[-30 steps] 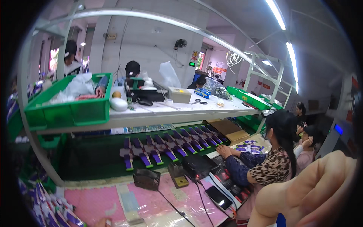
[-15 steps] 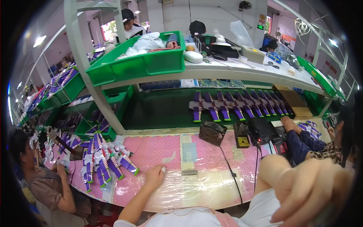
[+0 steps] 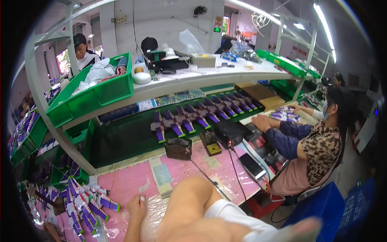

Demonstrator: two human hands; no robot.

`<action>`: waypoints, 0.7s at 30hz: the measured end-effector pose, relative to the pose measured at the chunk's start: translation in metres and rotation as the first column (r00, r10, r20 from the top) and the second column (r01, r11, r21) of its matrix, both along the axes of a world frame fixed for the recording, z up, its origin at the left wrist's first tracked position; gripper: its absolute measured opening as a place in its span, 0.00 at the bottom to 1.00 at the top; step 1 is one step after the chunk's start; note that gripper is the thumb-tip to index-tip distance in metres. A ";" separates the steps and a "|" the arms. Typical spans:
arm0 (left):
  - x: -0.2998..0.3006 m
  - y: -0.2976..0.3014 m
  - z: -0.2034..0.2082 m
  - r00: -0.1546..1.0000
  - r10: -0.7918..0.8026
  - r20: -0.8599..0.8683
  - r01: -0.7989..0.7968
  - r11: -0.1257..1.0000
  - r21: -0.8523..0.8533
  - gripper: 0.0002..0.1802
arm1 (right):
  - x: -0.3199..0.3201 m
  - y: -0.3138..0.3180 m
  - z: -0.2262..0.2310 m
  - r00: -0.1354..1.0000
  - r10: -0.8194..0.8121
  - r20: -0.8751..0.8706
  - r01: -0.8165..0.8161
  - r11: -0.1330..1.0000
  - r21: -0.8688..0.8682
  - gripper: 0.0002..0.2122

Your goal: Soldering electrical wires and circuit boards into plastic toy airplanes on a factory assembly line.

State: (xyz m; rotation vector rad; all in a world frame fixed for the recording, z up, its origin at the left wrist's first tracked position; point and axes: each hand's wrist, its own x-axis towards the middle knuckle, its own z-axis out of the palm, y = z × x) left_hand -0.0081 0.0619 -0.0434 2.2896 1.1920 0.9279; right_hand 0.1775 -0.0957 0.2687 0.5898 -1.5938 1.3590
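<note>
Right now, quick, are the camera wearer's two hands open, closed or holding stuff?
Left hand: at the pink mat; nothing visibly held, can't tell if open or closed.
Right hand: blurred up close, can't tell.

The left hand [image 3: 137, 206] rests on the pink tabletop [image 3: 123, 179] near purple-and-white pieces [image 3: 88, 214].

Piece pile [image 3: 86, 207] on left of bench [image 3: 119, 181]; fan [image 3: 178, 149] at back, phone [image 3: 252, 166] farther right. Behind bench, belt [image 3: 121, 143] bearing piece row [image 3: 202, 122]; shelf [image 3: 217, 77] above, bin [image 3: 96, 97] at left end.
</note>
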 end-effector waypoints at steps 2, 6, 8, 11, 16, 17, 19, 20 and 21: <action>0.007 0.007 0.007 1.000 -0.014 0.011 0.013 0.999 0.042 0.07 | -0.019 0.001 -0.004 0.983 0.167 0.077 -0.163 0.985 -0.062 0.23; 0.001 0.002 -0.007 0.999 -0.012 0.038 0.011 1.000 0.005 0.07 | -0.053 0.007 -0.012 0.908 0.372 0.193 -0.334 0.920 -0.205 0.28; -0.002 0.006 -0.005 0.999 -0.016 0.033 0.015 0.999 0.042 0.06 | -0.061 0.012 -0.019 0.893 0.326 0.311 -0.297 0.945 -0.138 0.31; -0.005 0.005 -0.004 1.000 -0.025 0.008 0.025 0.998 0.064 0.06 | -0.050 0.028 -0.036 0.903 -0.059 0.425 -0.022 0.983 0.184 0.36; -0.003 0.003 0.002 0.999 0.042 -0.003 -0.042 0.998 0.043 0.06 | -0.045 0.037 -0.056 0.988 0.154 0.031 -0.138 0.942 -0.305 0.18; 0.004 0.002 0.006 1.000 0.009 0.018 -0.009 1.000 0.018 0.06 | -0.041 0.028 -0.051 0.978 0.206 0.028 -0.189 0.937 -0.295 0.19; 0.014 0.000 0.008 0.998 -0.033 0.053 0.033 0.999 -0.002 0.07 | -0.037 0.014 -0.040 0.953 0.300 0.051 -0.277 0.925 -0.260 0.21; 0.017 -0.002 0.004 0.997 -0.053 0.059 0.054 0.998 -0.010 0.07 | -0.034 0.009 -0.037 0.947 0.317 0.057 -0.294 0.924 -0.246 0.22; 0.004 0.000 0.003 0.998 -0.034 0.053 0.034 0.999 -0.002 0.07 | -0.039 0.011 -0.035 0.927 0.371 0.060 -0.350 0.910 -0.221 0.23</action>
